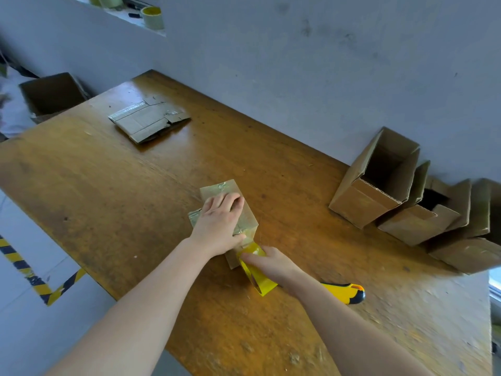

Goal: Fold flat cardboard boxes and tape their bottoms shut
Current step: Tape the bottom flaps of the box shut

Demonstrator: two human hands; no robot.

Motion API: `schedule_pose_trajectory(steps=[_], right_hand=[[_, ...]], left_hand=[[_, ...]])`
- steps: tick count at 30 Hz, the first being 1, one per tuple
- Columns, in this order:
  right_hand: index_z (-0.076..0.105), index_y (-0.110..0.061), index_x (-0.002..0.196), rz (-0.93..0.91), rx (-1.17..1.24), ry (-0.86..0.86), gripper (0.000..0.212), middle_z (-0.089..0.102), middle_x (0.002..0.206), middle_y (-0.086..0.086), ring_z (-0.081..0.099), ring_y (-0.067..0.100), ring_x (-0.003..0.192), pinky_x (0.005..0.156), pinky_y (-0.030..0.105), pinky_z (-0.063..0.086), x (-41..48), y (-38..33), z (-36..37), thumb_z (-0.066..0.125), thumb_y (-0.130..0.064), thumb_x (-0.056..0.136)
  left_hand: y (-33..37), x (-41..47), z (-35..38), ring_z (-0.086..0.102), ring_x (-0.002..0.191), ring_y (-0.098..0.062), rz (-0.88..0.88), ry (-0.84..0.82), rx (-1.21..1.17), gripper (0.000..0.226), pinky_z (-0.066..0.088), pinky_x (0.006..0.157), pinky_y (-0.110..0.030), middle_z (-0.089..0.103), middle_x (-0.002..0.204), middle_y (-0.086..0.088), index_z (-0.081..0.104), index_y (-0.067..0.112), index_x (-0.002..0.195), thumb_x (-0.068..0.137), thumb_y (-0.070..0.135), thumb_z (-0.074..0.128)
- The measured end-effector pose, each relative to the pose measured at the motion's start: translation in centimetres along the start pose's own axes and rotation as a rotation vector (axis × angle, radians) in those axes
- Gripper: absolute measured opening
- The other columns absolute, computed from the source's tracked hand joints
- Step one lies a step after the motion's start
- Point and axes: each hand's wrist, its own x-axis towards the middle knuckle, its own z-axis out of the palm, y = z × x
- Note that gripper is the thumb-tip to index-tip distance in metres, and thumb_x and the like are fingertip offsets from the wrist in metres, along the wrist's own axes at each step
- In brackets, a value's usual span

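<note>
A small cardboard box (248, 217) stands on the wooden table (108, 185) with its taped bottom facing up. My left hand (219, 226) lies flat on top of it, fingers spread, pressing down. My right hand (271, 263) grips a yellow tape roll (259, 279) against the box's near end, where clear tape runs from the roll onto the cardboard. A stack of flat boxes (149, 122) lies at the far left of the table.
Several folded open boxes (379, 183) lie on their sides along the wall at the right. A yellow and black utility knife (349, 291) rests just behind my right forearm. An open carton (51, 96) sits beyond the table's far left corner. Tape rolls (153, 17) stand on a ledge.
</note>
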Motion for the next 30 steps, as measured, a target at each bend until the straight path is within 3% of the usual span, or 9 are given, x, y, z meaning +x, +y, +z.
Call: schedule_pose_trajectory(steps=[2,7,13,16,18,20,23,27,30], right_hand=[[0.059,-0.029,0.102,-0.064,0.056,-0.063,0.029,0.066,0.097,0.002,0.064,0.019,0.087,0.083,0.038,0.054,-0.6,0.6,0.3,0.064,-0.046,0.080],[0.054,-0.031,0.100,-0.224,0.100,0.030,0.020,0.065,0.095,-0.003,0.062,0.012,0.084,0.065,0.021,0.047,-1.5,0.8,1.1,0.066,-0.038,0.085],[0.056,-0.019,0.110,-0.215,0.199,0.015,0.027,0.070,0.092,0.005,0.068,0.012,0.074,0.066,0.025,0.056,-2.1,1.2,1.6,0.067,-0.031,0.089],[0.057,-0.018,0.108,-0.224,0.219,0.047,0.026,0.070,0.094,0.006,0.069,0.015,0.078,0.076,0.036,0.059,-2.1,1.4,1.9,0.068,-0.031,0.088],[0.058,-0.021,0.109,-0.215,0.194,0.064,0.027,0.070,0.098,0.003,0.068,0.016,0.086,0.082,0.038,0.057,-2.1,1.5,2.0,0.068,-0.033,0.088],[0.059,-0.023,0.109,-0.214,0.153,0.092,0.027,0.068,0.101,0.001,0.065,0.017,0.093,0.085,0.036,0.055,-2.1,1.5,2.1,0.068,-0.035,0.087],[0.060,-0.022,0.105,-0.223,0.169,0.109,0.021,0.068,0.100,0.002,0.063,0.020,0.094,0.082,0.036,0.052,-2.4,1.5,2.2,0.067,-0.034,0.088],[0.061,-0.024,0.103,-0.217,0.077,0.072,0.017,0.064,0.095,-0.004,0.058,0.011,0.084,0.065,0.024,0.044,-2.5,1.6,1.8,0.063,-0.033,0.088],[0.065,-0.024,0.101,-0.211,0.025,0.209,0.018,0.066,0.094,-0.002,0.058,0.014,0.084,0.069,0.030,0.048,-2.4,1.8,0.4,0.059,-0.032,0.086]], left_hand=[[-0.3,0.1,0.0,0.017,0.138,-0.023,0.005,-0.006,-0.014,0.087,0.013,0.116,-0.044,0.024,0.149,-0.002,0.021,0.015,0.149,0.082,0.052,0.061],[0.4,-0.8,0.3,0.021,0.143,-0.022,0.006,0.075,0.014,0.072,0.016,0.117,-0.043,0.032,0.152,-0.005,0.035,0.016,0.146,0.085,0.038,0.066],[1.6,-4.0,0.9,0.029,0.135,-0.036,-0.180,0.339,-0.190,0.067,0.032,0.105,-0.048,0.032,0.144,-0.017,0.045,0.018,0.136,0.078,0.037,0.073],[2.5,-6.1,1.3,0.042,0.119,-0.032,-0.310,0.474,-0.321,0.058,0.043,0.094,-0.042,0.042,0.127,-0.017,0.046,0.012,0.122,0.077,0.035,0.075],[3.6,-7.5,1.7,0.051,0.096,-0.023,-0.407,0.520,-0.461,0.033,0.049,0.077,-0.031,0.052,0.106,-0.010,0.050,0.012,0.102,0.082,0.028,0.069],[4.6,-8.2,1.8,0.054,0.077,-0.013,-0.561,0.425,-0.688,0.013,0.043,0.060,-0.019,0.056,0.085,0.005,0.051,0.023,0.084,0.089,0.032,0.059],[5.5,-7.7,1.6,0.059,0.079,-0.007,-0.775,0.173,-1.023,0.017,0.041,0.059,-0.020,0.062,0.081,0.012,0.059,0.033,0.080,0.092,0.045,0.053],[5.7,-6.5,1.1,0.060,0.085,-0.011,-0.928,0.010,-1.370,0.012,0.043,0.061,-0.023,0.068,0.090,0.006,0.072,0.025,0.090,0.088,0.034,0.064],[5.5,-6.1,0.8,0.062,0.088,-0.024,-1.029,-0.014,-1.509,0.007,0.048,0.058,-0.030,0.068,0.095,-0.006,0.072,0.020,0.088,0.087,0.025,0.068]])
